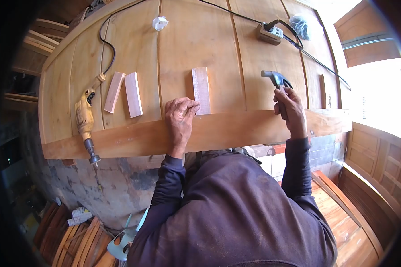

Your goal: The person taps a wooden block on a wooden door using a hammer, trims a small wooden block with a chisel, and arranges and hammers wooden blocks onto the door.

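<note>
My left hand (pixel 180 116) rests at the near edge of the wooden panel (pixel 191 35), its fingers pinched at the lower left side of a pale wood block (pixel 201 89). Whatever is between those fingertips is too small to make out. On the right, my right hand (pixel 290 109) is wrapped round the handle of a claw hammer (pixel 276 78), whose head is raised toward the far side. Two more pale blocks, one (pixel 114 92) beside the other (pixel 133 95), lie left of my left hand.
A yellow drill (pixel 84 113) lies at the left, its bit past the near edge. Farther back are a power strip (pixel 270 34) with black cables, a crumpled plastic bag (pixel 301 27) and a small white object (pixel 160 23). A light blue chair (pixel 118 247) stands below left.
</note>
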The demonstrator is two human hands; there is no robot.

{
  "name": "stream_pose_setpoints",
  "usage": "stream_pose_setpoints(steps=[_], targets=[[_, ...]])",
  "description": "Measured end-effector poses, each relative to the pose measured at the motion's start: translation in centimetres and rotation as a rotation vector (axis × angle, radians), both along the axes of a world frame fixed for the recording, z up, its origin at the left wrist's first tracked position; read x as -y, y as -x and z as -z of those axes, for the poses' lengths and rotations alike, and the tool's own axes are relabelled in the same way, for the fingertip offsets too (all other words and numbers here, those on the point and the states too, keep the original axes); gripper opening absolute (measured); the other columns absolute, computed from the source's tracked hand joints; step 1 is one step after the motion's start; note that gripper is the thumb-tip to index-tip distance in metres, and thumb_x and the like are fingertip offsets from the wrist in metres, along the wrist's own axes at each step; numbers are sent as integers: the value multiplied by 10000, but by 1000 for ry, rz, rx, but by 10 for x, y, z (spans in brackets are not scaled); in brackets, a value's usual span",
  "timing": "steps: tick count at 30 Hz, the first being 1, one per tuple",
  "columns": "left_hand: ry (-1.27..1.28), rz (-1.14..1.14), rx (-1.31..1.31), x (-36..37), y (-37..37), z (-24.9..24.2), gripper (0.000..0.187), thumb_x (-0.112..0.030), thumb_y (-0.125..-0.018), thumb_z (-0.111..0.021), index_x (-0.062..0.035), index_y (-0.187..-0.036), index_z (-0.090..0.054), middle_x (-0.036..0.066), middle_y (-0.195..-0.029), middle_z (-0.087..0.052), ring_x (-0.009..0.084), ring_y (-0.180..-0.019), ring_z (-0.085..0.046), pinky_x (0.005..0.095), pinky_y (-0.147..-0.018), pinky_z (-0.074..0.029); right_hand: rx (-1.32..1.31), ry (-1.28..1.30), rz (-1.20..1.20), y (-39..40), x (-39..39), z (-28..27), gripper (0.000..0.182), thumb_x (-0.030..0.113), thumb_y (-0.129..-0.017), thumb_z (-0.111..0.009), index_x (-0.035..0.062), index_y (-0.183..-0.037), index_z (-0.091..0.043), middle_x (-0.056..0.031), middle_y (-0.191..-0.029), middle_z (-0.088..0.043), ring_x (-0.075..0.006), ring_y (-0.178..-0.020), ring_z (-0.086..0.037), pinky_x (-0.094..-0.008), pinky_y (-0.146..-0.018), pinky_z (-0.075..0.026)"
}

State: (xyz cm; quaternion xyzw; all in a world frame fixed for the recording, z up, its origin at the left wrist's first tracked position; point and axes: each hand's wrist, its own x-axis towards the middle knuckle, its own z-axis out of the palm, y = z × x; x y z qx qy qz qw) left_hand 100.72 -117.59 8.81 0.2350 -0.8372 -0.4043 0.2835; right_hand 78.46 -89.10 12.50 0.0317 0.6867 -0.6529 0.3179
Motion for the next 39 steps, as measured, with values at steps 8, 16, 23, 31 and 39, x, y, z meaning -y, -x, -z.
stream_pose_setpoints(steps=[8, 16, 23, 31, 39], targets=[[-27, 35, -16, 0, 3, 6, 166, -52, -759, -876, -94, -906, -812, 23, -950, -732, 224, -972, -624, 379, -880, -524, -69, -128, -53, -29, 9, -2, 313, 246, -963, -800, 58, -1136, -618, 1, -816, -647, -54, -519, -570, -208, -401, -364], [-3, 12, -1, -1, 5, 5, 170, -43, -750, -882, -87, -899, -813, 37, -949, -726, 228, -959, -628, 381, -868, -527, -111, -204, -123, -47, 22, -17, 451, 285, -943, -808, -3, -1227, -607, 6, -745, -608, -53, -539, -554, -216, -443, -384], [5, 12, 2, -2, 5, 2, 161, -59, -764, -880, -90, -905, -808, 33, -949, -725, 231, -964, -633, 390, -863, -522, -133, -207, -156, -53, 32, -30, 409, 220, -933, -818, -26, -1191, -616, -6, -748, -602, -65, -567, -537, -244, -513, -433], [154, 45, 50, -3, 5, -5, 146, -111, -797, -864, -113, -922, -788, 22, -977, -723, 247, -966, -646, 404, -874, -513, -423, -132, -238, -80, 42, -34, 453, 167, -935, -809, -4, -1290, -587, -85, -889, -688, -156, -733, -650, -318, -669, -541], [146, 60, 35, -2, 4, -8, 136, -58, -834, -827, -75, -954, -765, 62, -965, -713, 266, -967, -645, 402, -858, -529, -1029, -282, -578, -107, 71, -44, 314, 207, -960, -756, 72, -1221, -642, -134, -941, -706, -352, -771, -707, -447, -618, -565]])
